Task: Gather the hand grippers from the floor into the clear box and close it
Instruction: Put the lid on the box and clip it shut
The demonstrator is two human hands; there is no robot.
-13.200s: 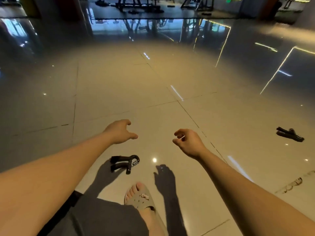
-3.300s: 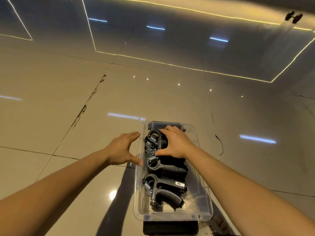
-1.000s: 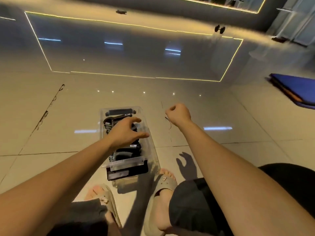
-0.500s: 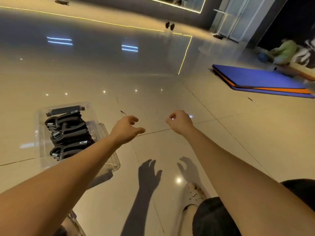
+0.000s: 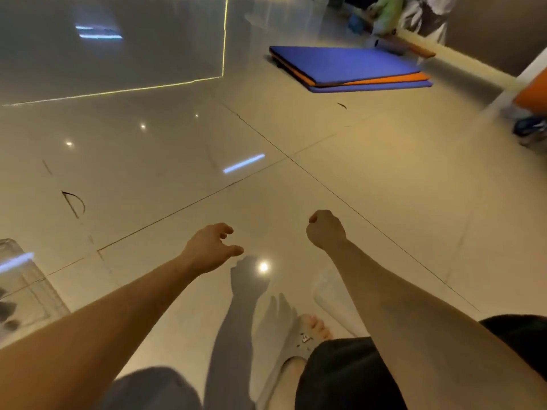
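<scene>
The clear box [image 5: 28, 287] shows only at the far left edge, cut off by the frame, and dark hand grippers [image 5: 6, 310] blur inside it. My left hand [image 5: 210, 249] hovers over bare floor to the right of the box, fingers spread and holding nothing. My right hand [image 5: 325, 229] is curled into a loose fist further right, with nothing visible in it. A pale translucent flat piece [image 5: 327, 294] lies on the floor, partly hidden behind my right forearm. I see no loose hand gripper on the floor.
Glossy beige tiles stretch ahead. Stacked blue and orange mats [image 5: 343, 65] lie at the far right, with a person [image 5: 414, 10] and clutter behind them. An orange object [image 5: 532, 90] sits at the right edge. My sandalled foot [image 5: 306, 335] and knees fill the bottom.
The view has swung right, so the box slid from the left of the frame to its very edge. My left hand left the box; both hands hang over bare floor.
</scene>
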